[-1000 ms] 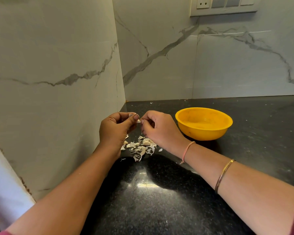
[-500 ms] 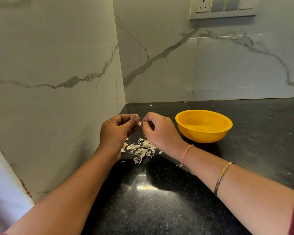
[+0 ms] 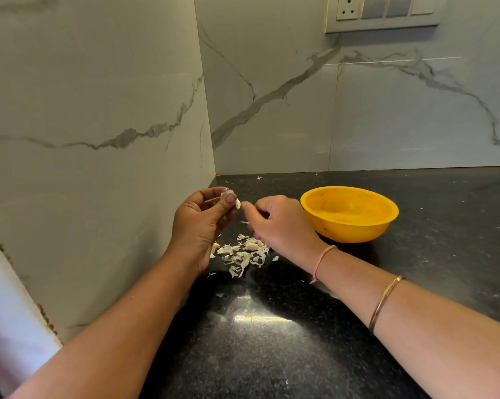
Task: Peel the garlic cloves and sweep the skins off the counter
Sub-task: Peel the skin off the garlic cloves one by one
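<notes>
Head view: beside the marble-veined wall tile [image 3: 93,116] on the left, the left hand [image 3: 198,223] pinches one pale, partly skinned garlic clove [image 3: 237,203] between thumb and curled fingers, held above the counter. The right hand [image 3: 277,226], fingers curled, meets the clove's right end; whether it pinches skin cannot be told. Below them, one heap of papery white skins [image 3: 243,253] lies on the speckled black granite counter [image 3: 271,355]. Right of the heap stands one yellow bowl [image 3: 349,226]. One pink wrist thread [image 3: 322,260] and one gold bangle [image 3: 385,303] ring the right forearm.

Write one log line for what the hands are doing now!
step: peeling | left hand: holds clove | right hand: by clove, grip unclear | skins: piled on counter | bowl: beside right hand
</notes>
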`<action>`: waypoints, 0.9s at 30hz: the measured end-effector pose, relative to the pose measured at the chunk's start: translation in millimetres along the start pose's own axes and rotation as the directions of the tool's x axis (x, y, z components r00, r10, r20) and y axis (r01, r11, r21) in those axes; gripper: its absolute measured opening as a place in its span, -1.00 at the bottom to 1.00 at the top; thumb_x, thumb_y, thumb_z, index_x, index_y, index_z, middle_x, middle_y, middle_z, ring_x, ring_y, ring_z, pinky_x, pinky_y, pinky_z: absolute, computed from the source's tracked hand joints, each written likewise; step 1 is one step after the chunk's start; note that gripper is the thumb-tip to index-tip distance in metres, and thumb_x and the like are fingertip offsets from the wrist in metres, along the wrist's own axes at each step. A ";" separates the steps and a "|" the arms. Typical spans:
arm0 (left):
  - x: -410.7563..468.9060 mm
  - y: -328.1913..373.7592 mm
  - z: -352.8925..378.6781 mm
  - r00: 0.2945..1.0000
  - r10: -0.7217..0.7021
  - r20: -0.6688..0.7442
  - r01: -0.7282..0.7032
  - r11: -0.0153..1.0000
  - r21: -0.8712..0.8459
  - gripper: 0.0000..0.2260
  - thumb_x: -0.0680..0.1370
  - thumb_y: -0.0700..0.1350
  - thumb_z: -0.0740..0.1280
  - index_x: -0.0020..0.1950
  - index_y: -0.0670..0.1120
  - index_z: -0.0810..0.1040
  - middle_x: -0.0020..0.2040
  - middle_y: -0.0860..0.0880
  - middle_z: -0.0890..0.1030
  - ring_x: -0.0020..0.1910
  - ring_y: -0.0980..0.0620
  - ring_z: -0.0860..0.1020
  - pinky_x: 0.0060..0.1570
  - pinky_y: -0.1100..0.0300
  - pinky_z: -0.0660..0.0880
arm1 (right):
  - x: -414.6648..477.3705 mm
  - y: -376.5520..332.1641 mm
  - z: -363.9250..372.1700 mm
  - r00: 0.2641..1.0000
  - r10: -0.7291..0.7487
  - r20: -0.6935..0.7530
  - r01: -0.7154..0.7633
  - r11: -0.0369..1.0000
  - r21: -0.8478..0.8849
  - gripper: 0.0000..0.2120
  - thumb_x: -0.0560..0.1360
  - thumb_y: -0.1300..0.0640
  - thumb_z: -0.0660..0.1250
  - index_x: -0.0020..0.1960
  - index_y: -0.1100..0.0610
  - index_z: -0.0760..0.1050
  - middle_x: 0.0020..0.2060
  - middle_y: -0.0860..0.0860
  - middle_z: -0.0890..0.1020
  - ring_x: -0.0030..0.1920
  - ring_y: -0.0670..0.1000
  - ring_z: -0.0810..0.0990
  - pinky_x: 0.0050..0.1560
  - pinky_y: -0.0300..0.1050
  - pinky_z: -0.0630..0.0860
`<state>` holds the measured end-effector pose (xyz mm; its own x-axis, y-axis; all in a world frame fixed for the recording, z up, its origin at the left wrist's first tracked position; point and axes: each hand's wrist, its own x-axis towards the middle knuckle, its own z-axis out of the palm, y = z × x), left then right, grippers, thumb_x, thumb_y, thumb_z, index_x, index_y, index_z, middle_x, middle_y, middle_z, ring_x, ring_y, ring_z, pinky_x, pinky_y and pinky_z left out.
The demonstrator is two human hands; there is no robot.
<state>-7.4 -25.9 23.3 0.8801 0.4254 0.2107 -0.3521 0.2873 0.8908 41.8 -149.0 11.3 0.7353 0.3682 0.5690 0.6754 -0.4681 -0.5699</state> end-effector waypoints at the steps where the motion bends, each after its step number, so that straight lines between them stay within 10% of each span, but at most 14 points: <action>1: 0.3 -0.4 0.1 1.000 0.005 -0.006 -0.005 1.000 0.002 -0.89 0.45 -0.35 0.35 -0.12 -0.16 0.55 -0.25 -0.05 0.63 -0.28 0.10 0.63 -0.23 0.30 0.60 | -0.2 0.3 0.0 1.000 -0.009 0.014 0.009 0.999 -0.042 -0.63 0.55 0.04 0.25 -0.29 0.27 0.55 -0.39 0.13 0.62 -0.37 0.07 0.56 -0.37 -0.09 0.44; 5: 0.7 -2.3 0.7 1.000 0.021 -0.020 -0.021 0.999 0.028 -0.85 0.46 -0.40 0.32 -0.12 -0.16 0.53 -0.23 -0.10 0.59 -0.25 0.06 0.61 -0.17 0.27 0.61 | -0.7 1.6 0.6 0.999 0.017 0.040 -0.016 1.000 -0.015 -0.93 0.51 0.22 0.31 -0.04 0.18 0.56 -0.16 0.02 0.64 -0.21 -0.07 0.55 -0.23 -0.28 0.41; 22: -1.2 -4.9 -2.4 0.996 0.077 0.034 -0.083 0.971 0.225 -0.88 0.42 -0.29 0.41 -0.11 -0.10 0.56 -0.22 -0.04 0.60 -0.20 0.09 0.58 -0.09 0.28 0.57 | 1.2 -5.4 -1.8 0.999 0.045 -0.022 -0.039 0.974 0.222 -0.93 0.52 0.21 0.33 -0.06 0.16 0.59 -0.27 0.02 0.65 -0.24 -0.04 0.63 -0.15 -0.11 0.62; 27: -0.1 -3.0 -0.7 0.996 -0.068 0.064 0.064 0.996 0.059 -0.89 0.43 -0.30 0.37 -0.10 -0.12 0.55 -0.24 -0.04 0.63 -0.25 0.10 0.61 -0.16 0.30 0.58 | 2.5 -6.0 -9.1 0.978 0.167 0.127 -0.210 0.790 0.576 -0.90 0.52 0.37 0.28 -0.06 0.28 0.57 -0.32 0.06 0.61 -0.34 -0.09 0.57 -0.19 -0.14 0.63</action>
<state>-6.7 -26.2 20.3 0.9207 0.3488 0.1749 -0.2753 0.2630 0.9247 39.1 -152.5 21.6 0.8388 0.3839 0.3860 0.4119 0.0162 -0.9111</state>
